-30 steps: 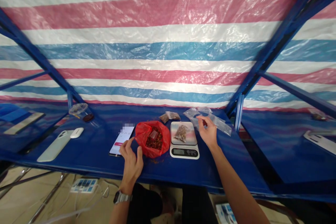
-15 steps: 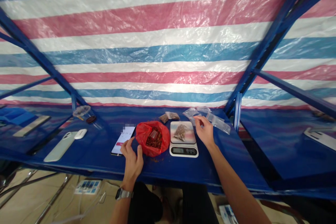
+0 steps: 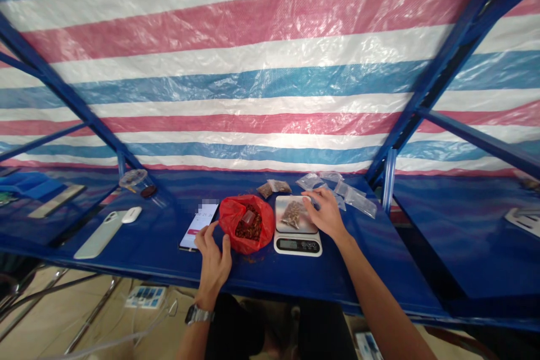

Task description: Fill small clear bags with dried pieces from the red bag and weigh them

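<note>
A small clear bag of brown dried bits point(image 3: 292, 215) lies on the plate of a white digital kitchen scale point(image 3: 310, 251). Over the plate's right side is my right hand point(image 3: 327, 212), fingers apart, thumb close to that bag; whether it touches is unclear. Left of the scale stands an open red plastic bag point(image 3: 226, 215) full of reddish-brown dried pieces, with a small clear scoop-like piece point(image 3: 248, 217) on top. My left hand point(image 3: 214, 256) rests at its near left side, fingers spread and holding nothing, beside a phone point(image 3: 194, 225) with a lit screen.
Two filled small bags point(image 3: 279, 186) lie behind the scale. Several clear bags point(image 3: 356, 198) are at the back right. To the left are a pale phone point(image 3: 101, 235), a white case point(image 3: 131, 214) and a clear plastic cup point(image 3: 134, 179). Blue frame posts point(image 3: 388, 180) flank the table.
My right hand has moved left and nearer, from beside the clear bags to over the scale's plate. My left hand stays by the red bag. The view has shifted slightly.
</note>
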### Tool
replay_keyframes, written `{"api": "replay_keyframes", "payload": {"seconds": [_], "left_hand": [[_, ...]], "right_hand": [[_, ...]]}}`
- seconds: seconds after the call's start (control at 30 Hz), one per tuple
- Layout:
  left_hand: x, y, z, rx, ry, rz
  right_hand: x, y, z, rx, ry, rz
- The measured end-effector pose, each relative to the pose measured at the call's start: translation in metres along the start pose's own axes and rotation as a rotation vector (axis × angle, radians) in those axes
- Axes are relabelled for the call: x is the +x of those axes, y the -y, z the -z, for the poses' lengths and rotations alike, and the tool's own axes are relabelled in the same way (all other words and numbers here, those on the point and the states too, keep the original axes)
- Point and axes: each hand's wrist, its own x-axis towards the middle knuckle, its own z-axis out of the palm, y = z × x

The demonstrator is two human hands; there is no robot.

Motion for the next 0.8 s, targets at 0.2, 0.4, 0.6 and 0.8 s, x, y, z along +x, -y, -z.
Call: {"api": "replay_keyframes", "payload": {"seconds": [0.2,0.4,0.6,0.8], "left_hand": [[0.001,-0.001,0.001,-0.033,-0.041,0.004],[0.0,-0.036,0.01,-0.159,-0.395,0.136],[-0.024,-0.121,0.004,-0.319,0.164,0.002],[-0.033,-0.112,-0.002,-0.504,0.184,0.392]], "right_hand": [[-0.004,-0.001,-0.007,-0.025,0.045,-0.055],[-0.001,0.033,0.017,0.354,0.007,0.015],[-0.026,0.125,0.04,0.446,0.124,0.13],[-0.018,0.161,0.027,0.464,0.421,0.257]]}}
